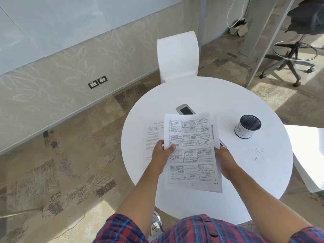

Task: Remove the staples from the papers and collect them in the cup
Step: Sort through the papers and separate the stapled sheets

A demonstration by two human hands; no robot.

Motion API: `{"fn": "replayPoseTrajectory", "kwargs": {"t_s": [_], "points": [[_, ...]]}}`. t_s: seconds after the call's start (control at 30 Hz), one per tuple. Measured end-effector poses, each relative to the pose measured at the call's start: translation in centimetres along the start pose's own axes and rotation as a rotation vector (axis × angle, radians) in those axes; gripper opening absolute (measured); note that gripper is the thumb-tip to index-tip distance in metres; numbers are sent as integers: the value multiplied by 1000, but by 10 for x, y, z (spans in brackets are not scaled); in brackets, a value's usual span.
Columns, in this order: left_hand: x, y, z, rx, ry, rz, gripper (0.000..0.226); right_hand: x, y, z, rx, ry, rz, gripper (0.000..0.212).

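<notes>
A printed sheaf of papers (192,151) is held above the round white table (228,95) by both hands. Its left edge is pinched by the left hand (162,155), thumb on top of the page and the other fingers underneath. The right edge is met by the right hand (225,158), whose fingers are hidden behind the sheets, so its grasp cannot be told for sure. Another printed sheet (154,137) is lying flat on the table, partly covered by the held papers. The mesh cup (247,126), labelled with white paper, is standing upright to the right, well apart from the papers. Small dark specks (256,153), possibly staples, are scattered on the tabletop near the cup. A grey device (185,109) is partly covered beyond the papers.
</notes>
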State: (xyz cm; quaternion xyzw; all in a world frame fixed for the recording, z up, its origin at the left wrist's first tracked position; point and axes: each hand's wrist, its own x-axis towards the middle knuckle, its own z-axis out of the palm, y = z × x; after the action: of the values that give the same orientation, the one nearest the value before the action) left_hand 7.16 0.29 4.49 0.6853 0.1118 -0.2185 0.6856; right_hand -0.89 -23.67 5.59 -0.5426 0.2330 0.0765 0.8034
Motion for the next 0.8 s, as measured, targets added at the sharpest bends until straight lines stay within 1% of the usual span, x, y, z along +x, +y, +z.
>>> {"fn": "replayPoseTrajectory", "kwargs": {"t_s": [0.07, 0.1, 0.13, 0.2, 0.23, 0.3, 0.33, 0.4, 0.47, 0.57, 0.67, 0.73, 0.77, 0.8], "points": [[-3, 3, 3, -21, 46, 10, 46, -1, -3, 2, 98, -13, 46, 47], [-4, 5, 5, -47, 53, 16, 52, -2, -5, 3, 119, -34, 44, 54], [-5, 8, 6, -71, 35, 27, 56, -2, -6, 4, 99, -46, 9, 51], [-5, 13, 6, -72, -55, 34, 54, -4, -7, 5, -4, -31, -101, 32], [-7, 17, 6, -58, -124, 34, 50, -4, -8, 4, -35, -4, -142, 29], [-11, 23, 8, -48, -242, 24, 44, -5, -11, 0, -52, 23, -197, 32], [-11, 25, 9, -45, -278, 27, 45, -7, -14, -1, -47, 19, -230, 31], [-11, 27, 12, -1, -324, 62, 52, -11, -19, -5, 9, -3, -267, 23], [-11, 26, 15, 62, -325, 85, 58, -12, -19, -12, 30, -28, -257, 21], [-11, 15, 16, 126, -301, 61, 61, -15, -12, -20, -62, -50, -241, 41], [-12, -6, 16, 181, -337, 71, 53, -20, 1, -24, -181, -55, -194, 52], [-13, -15, 15, 198, -316, 63, 53, -22, 9, -24, -223, -48, -155, 52], [-13, -17, 15, 220, -298, 64, 51, -22, 12, -23, -230, -32, -144, 50], [-14, -17, 14, 264, -285, 64, 44, -21, 12, -22, -230, -11, -141, 45]]}}
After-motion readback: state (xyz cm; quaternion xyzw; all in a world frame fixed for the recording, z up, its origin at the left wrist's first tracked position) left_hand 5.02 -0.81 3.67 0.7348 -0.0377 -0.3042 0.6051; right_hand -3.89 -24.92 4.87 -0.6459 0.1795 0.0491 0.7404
